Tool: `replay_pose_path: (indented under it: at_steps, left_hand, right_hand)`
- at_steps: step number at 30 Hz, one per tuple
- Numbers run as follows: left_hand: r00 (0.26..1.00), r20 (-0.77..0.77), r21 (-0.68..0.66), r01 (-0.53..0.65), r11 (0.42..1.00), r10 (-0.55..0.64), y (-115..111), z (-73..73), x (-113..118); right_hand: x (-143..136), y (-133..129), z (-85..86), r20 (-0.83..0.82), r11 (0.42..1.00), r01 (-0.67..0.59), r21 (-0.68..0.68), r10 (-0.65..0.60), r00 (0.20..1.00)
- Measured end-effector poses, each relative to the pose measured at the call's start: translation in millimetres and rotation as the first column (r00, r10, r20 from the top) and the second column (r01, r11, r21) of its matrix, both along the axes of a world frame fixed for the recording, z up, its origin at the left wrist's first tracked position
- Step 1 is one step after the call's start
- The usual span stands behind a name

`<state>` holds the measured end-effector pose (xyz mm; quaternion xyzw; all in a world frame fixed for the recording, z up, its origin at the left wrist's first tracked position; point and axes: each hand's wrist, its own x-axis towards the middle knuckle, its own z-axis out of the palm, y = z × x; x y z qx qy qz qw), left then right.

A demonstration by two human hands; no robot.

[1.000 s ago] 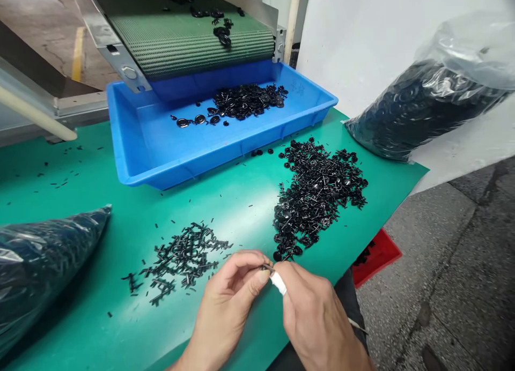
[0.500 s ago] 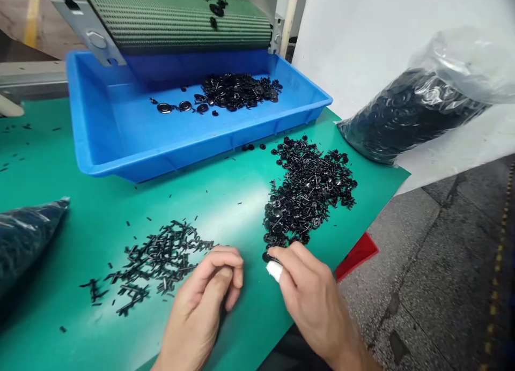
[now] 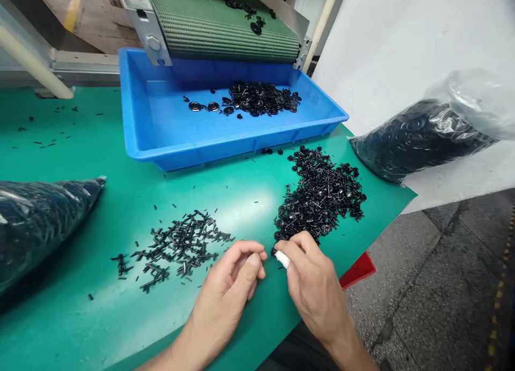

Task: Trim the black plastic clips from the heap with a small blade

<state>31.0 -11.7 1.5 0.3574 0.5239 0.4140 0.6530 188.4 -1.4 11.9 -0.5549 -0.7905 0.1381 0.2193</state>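
Green tabletop (image 3: 60, 333), crowded far, left and right!

Starting wide: smooth, shiny green underneath everything, with a plain white panel (image 3: 382, 49) beyond the far right. Across the far side, a long blue tray (image 3: 169, 132), rectangular, with slick sloping walls. Overhanging the tray's far side, a ridged green conveyor belt (image 3: 229, 33) between metal plates. Out left, a bulging clear bag (image 3: 44, 215), glossy, dark inside, tapering to a point. Out right, a second clear bag (image 3: 422, 138), wrinkled, slanted, packed with dark ring shapes, just past the work. Peeking out below the right edge, a red container (image 3: 358, 271).

In to the hands, near and central! Left hand (image 3: 229, 290): loosely curled, palm turned inward; cannot tell whether gripping anything. Right hand (image 3: 316, 285): bent low, covering the near end of the right-hand pile (image 3: 322, 188), with thumb and index finger drawn together at a dark piece; cannot tell whether pinched or merely touched. White covering (image 3: 282, 259) on the thumb.

Stretching from those fingertips toward the tray: shiny black discs and thin stems, all jumbled. Just left of the left hand, a looser pile of thin black sticks (image 3: 185, 242). Smallest of all, stray black bits (image 3: 52, 142) dotted far left.
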Motion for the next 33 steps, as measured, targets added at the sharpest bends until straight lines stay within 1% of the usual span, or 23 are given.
replay_pose_path:
  at_steps: [2,4,6,7,9,12,16,19,22,25,29,33]
  left_hand:
    - [1.000,0.021,-0.010,0.022,1.000,-0.022,0.6,-0.6,0.5]
    - [0.996,0.061,-0.009,0.061,0.998,-0.061,2.1,-0.2,0.3]
    - [0.990,0.112,-0.010,0.084,0.996,-0.083,4.0,0.7,-0.7]
    - [0.988,0.135,-0.017,0.083,0.996,-0.080,4.9,1.1,-1.3]
    - [0.984,0.174,-0.033,0.051,0.998,-0.045,5.8,1.2,-2.6]
    - [0.980,0.198,-0.053,-0.014,0.998,0.025,5.1,-1.2,-4.3]
    - [0.989,0.137,-0.052,-0.042,0.998,0.048,3.8,-5.0,-5.6]
    - [0.993,0.107,-0.045,-0.051,0.998,0.055,4.8,-4.7,-5.4]
    - [0.989,0.129,-0.015,-0.073,0.997,0.074,5.3,-3.7,-4.6]
    - [0.987,0.126,0.010,-0.105,0.994,0.103,3.6,-5.4,-4.4]
    - [0.992,0.069,0.021,-0.103,0.994,0.101,1.2,-8.9,-4.7]
    - [0.994,0.052,0.047,-0.101,0.994,0.099,1.2,-8.7,-3.7]
  right_hand:
    - [-0.9,-2.2,2.0,-0.077,0.995,-0.006,0.097,0.013,0.997]
    - [-2.8,-4.7,2.5,-0.114,0.980,-0.023,0.196,0.046,0.992]
    - [-4.8,-6.8,1.6,-0.146,0.966,-0.046,0.256,0.085,0.986]
    - [-5.7,-7.4,0.9,-0.171,0.963,-0.055,0.263,0.103,0.980]
    - [-6.4,-7.8,-0.5,-0.226,0.968,-0.058,0.242,0.114,0.967]
    - [-5.0,-6.9,-1.5,-0.287,0.987,-0.028,0.159,0.073,0.955]
    - [-0.3,-6.7,1.9,-0.273,0.996,-0.026,0.083,0.048,0.961]
    - [2.4,-10.0,5.6,-0.160,0.995,-0.036,0.092,0.050,0.986]
    - [2.3,-15.2,6.1,-0.052,0.989,-0.053,0.141,0.061,0.997]
    - [-0.9,-20.1,3.8,-0.064,0.985,-0.030,0.170,0.042,0.997]
    - [-6.7,-23.9,1.5,-0.076,0.990,-0.015,0.140,0.026,0.997]
    - [-9.3,-25.2,0.9,-0.101,0.993,-0.016,0.120,0.029,0.994]
